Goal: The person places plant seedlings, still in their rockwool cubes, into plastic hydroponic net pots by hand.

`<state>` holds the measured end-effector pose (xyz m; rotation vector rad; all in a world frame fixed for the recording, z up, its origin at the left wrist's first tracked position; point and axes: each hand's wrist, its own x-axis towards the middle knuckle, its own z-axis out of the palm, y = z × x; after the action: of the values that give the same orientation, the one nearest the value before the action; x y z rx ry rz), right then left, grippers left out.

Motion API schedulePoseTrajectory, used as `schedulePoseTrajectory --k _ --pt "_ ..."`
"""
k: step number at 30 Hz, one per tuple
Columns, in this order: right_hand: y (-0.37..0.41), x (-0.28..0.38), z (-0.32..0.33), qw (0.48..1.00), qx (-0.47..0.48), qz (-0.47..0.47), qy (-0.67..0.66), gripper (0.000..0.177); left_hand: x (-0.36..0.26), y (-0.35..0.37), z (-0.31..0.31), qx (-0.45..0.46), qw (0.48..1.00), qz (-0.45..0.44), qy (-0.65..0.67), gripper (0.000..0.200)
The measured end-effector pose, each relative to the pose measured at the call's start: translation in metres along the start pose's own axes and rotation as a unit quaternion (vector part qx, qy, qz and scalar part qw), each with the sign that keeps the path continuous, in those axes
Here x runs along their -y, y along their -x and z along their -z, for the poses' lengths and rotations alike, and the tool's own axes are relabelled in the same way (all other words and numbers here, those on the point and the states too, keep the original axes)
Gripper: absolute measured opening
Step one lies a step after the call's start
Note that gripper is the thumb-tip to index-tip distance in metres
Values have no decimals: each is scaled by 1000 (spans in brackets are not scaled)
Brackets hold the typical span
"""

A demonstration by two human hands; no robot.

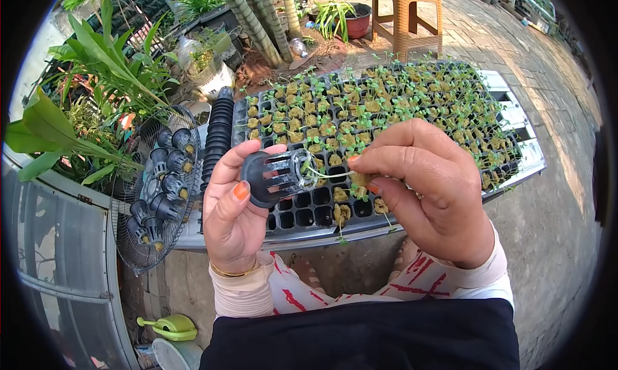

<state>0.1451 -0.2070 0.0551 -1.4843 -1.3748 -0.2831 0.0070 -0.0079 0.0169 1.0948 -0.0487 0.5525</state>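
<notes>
My left hand [235,209] is closed around a black slotted net cup [277,177], tipped on its side with its slotted end to the right. Between the thumb and fingers of my right hand [428,189] is a seedling plug [360,179]; its pale stem [331,175] stretches left to the end of the cup, where small leaves show. Below and beyond both hands lies a black seedling tray [302,217] with many sprouted plugs and some vacant cells in the near rows. The inside of the cup is partly hidden.
On the left a wire basket [123,236] holds several filled net cups [178,161]. A stack of black cups [219,125] stands beside the tray. Leafy plants [55,128] crowd the left. A woven stool [407,16] stands behind, a green watering can [172,327] at the lower left.
</notes>
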Motion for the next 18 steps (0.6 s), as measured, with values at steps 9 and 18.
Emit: schedulePoseTrajectory --k 9,18 --pt "1 -2 3 995 97 -26 -9 42 1 -1 2 13 1000 0 2 61" --pt "-1 -1 7 985 157 -59 -42 41 2 -1 4 26 1000 1 -14 60"
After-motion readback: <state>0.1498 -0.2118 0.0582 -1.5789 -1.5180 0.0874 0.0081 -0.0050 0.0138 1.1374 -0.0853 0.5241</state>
